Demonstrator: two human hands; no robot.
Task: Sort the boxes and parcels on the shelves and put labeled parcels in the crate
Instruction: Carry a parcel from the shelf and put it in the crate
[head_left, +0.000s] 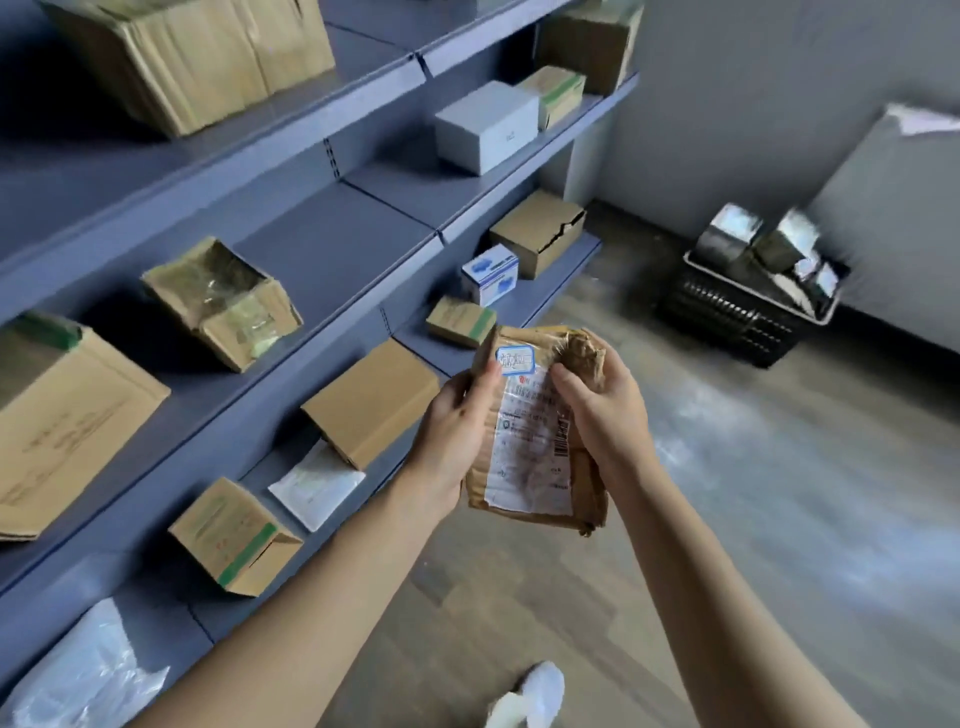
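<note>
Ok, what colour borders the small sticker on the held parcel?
Blue border, white sticker; clearest in the head view.

Parcel (535, 431) labels blurred; no text readable.

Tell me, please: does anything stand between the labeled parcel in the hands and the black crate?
Nothing visible. Only floor lies between the parcel and the crate, though silver parcels already lie in it.
</note>
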